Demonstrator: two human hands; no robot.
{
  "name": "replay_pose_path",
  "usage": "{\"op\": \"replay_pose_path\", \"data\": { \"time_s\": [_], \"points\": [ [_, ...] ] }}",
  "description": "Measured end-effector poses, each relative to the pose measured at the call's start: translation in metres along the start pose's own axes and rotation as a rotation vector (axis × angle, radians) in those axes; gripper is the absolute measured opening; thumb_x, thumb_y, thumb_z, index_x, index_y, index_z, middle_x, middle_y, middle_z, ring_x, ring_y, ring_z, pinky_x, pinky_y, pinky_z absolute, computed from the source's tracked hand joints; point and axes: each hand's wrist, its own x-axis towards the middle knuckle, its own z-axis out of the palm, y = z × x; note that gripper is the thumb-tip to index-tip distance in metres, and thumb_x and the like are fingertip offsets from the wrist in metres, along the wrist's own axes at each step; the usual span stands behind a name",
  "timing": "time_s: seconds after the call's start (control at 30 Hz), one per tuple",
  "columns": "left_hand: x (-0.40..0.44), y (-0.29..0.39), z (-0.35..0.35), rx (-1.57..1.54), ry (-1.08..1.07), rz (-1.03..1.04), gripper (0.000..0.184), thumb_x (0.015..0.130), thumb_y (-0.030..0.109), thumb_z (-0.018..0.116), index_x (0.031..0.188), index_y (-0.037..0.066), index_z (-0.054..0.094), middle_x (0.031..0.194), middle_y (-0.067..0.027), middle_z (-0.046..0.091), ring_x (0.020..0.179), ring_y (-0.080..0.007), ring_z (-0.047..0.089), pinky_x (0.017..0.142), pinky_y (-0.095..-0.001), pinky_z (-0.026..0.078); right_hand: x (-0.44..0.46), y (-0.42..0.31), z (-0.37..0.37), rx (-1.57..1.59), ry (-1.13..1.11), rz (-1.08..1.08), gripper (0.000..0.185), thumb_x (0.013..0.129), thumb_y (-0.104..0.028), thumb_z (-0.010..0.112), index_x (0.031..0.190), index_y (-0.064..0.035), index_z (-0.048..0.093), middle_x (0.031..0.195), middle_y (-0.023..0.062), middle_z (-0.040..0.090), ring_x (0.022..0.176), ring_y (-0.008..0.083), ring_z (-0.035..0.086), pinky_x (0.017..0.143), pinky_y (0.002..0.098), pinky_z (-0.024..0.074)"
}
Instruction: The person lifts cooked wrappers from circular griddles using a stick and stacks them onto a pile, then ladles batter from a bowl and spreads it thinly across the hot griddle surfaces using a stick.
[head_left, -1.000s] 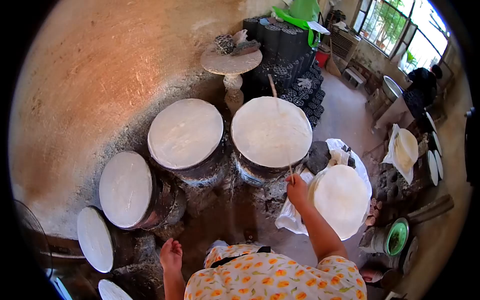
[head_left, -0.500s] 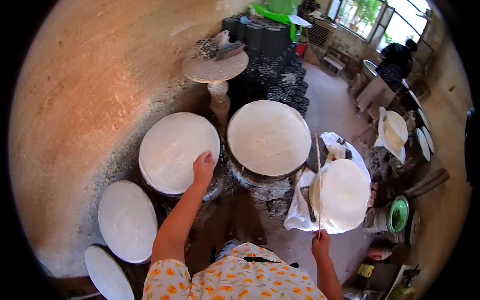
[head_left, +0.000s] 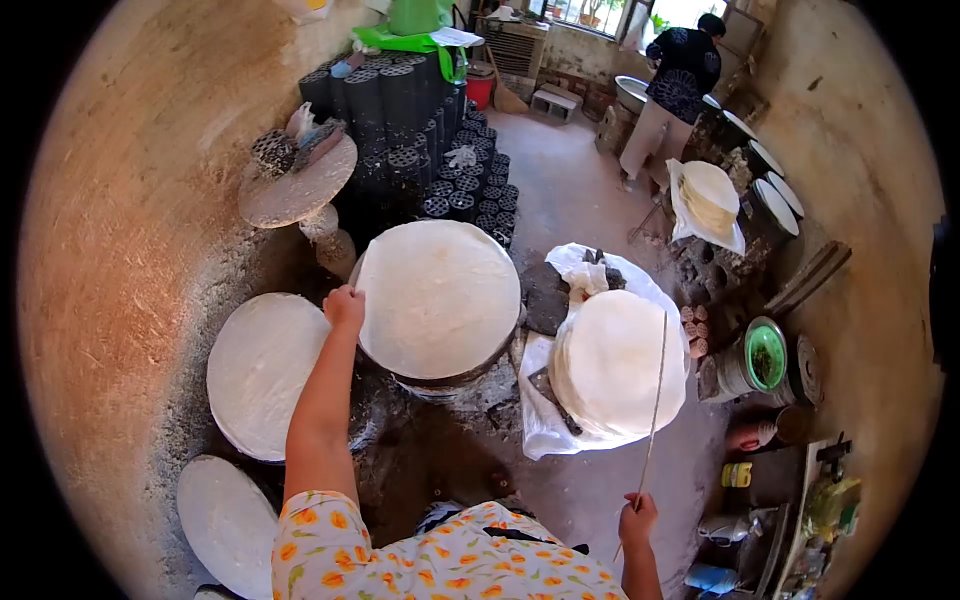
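My right hand (head_left: 638, 520) is closed round a long thin stick (head_left: 658, 390), which points up across the right side of a stack of thin round flatbreads (head_left: 618, 365). My left hand (head_left: 345, 306), fingers closed, is at the left edge of a round griddle covered by a pale sheet of flatbread (head_left: 440, 300). Whether the fingers pinch the sheet's edge is hidden. To its left, a second coated griddle (head_left: 265, 375) lies partly behind my forearm. A third white round (head_left: 228, 525) is at lower left.
Black honeycomb coal briquettes (head_left: 400, 130) are piled behind the griddles, beside a stone pedestal table (head_left: 300, 185). Another person (head_left: 685, 75) stands at the back right near more griddles and a second flatbread stack (head_left: 710, 190). A green basin (head_left: 766, 355) is at right.
My left hand has moved from over the left griddle to the middle griddle's edge. The stick in my right hand now tilts to the right. The view has swung right.
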Motion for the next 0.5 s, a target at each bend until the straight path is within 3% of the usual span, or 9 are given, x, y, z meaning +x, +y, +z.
{"op": "replay_pose_path", "data": {
  "time_s": [0.03, 0.1, 0.13, 0.37, 0.47, 0.5],
  "points": [
    [-0.006, 0.008, -0.01, 0.008, -0.004, 0.008, 0.028, 0.068, 0.019, 0.07, 0.091, 0.003, 0.065, 0.093, -0.0177, 0.062, 0.092, -0.0332, 0.057, 0.083, -0.0431, 0.043, 0.001, 0.001, 0.0, 0.004, 0.0, 0.011, 0.015, 0.072, 0.003, 0.047, 0.08, -0.0016, 0.059, 0.063, 0.0041, 0.051, 0.058, 0.0116, 0.048, 0.054, 0.0266, 0.0395],
    [-0.015, 0.028, -0.033, -0.129, 0.284, 0.315, 0.015, 0.07, 0.016, 0.068, 0.07, 0.002, 0.063, 0.079, -0.0167, 0.06, 0.081, -0.0338, 0.057, 0.073, -0.045, 0.045, 0.007, 0.001, 0.001, 0.016, -0.014, -0.021, 0.016, 0.073, 0.003, 0.047, 0.081, -0.0022, 0.059, 0.064, 0.0043, 0.052, 0.059, 0.0117, 0.049, 0.055, 0.0266, 0.0405],
    [-0.019, 0.041, -0.045, -0.194, 0.365, 0.455, 0.013, 0.073, 0.012, 0.064, 0.076, 0.0, 0.062, 0.08, -0.0165, 0.06, 0.077, -0.0334, 0.057, 0.069, -0.0425, 0.046, 0.011, 0.004, 0.001, 0.025, -0.011, -0.013, 0.016, 0.073, 0.003, 0.047, 0.081, -0.0022, 0.059, 0.064, 0.0043, 0.052, 0.059, 0.0117, 0.049, 0.055, 0.0266, 0.0405],
    [-0.084, 0.21, -0.171, -0.526, 0.209, 0.741, 0.005, 0.078, 0.002, 0.056, 0.076, -0.003, 0.057, 0.084, -0.0169, 0.06, 0.077, -0.0334, 0.057, 0.069, -0.0383, 0.046, 0.034, 0.015, 0.002, -0.018, -0.065, 0.073, 0.014, 0.075, 0.001, 0.05, 0.083, -0.0038, 0.061, 0.065, 0.0049, 0.054, 0.059, 0.0123, 0.05, 0.055, 0.0271, 0.0413],
    [-0.13, 0.279, -0.183, -0.559, 0.142, 0.92, 0.004, 0.078, -0.002, 0.054, 0.074, -0.003, 0.054, 0.087, -0.0174, 0.06, 0.078, -0.0337, 0.058, 0.069, -0.0375, 0.046, 0.038, 0.024, -0.002, -0.001, -0.04, 0.1, 0.013, 0.076, 0.0, 0.051, 0.083, -0.0041, 0.061, 0.066, 0.0044, 0.055, 0.059, 0.0119, 0.05, 0.055, 0.027, 0.0412],
    [-0.145, 0.296, -0.179, -0.578, 0.152, 1.067, 0.002, 0.078, -0.002, 0.054, 0.075, -0.002, 0.053, 0.089, -0.0175, 0.06, 0.078, -0.0339, 0.058, 0.069, -0.0376, 0.046, 0.039, 0.029, -0.004, -0.014, -0.04, 0.088, 0.013, 0.076, 0.0, 0.051, 0.083, -0.0042, 0.061, 0.066, 0.0041, 0.055, 0.059, 0.0115, 0.05, 0.055, 0.0268, 0.0411]
  ]
}}
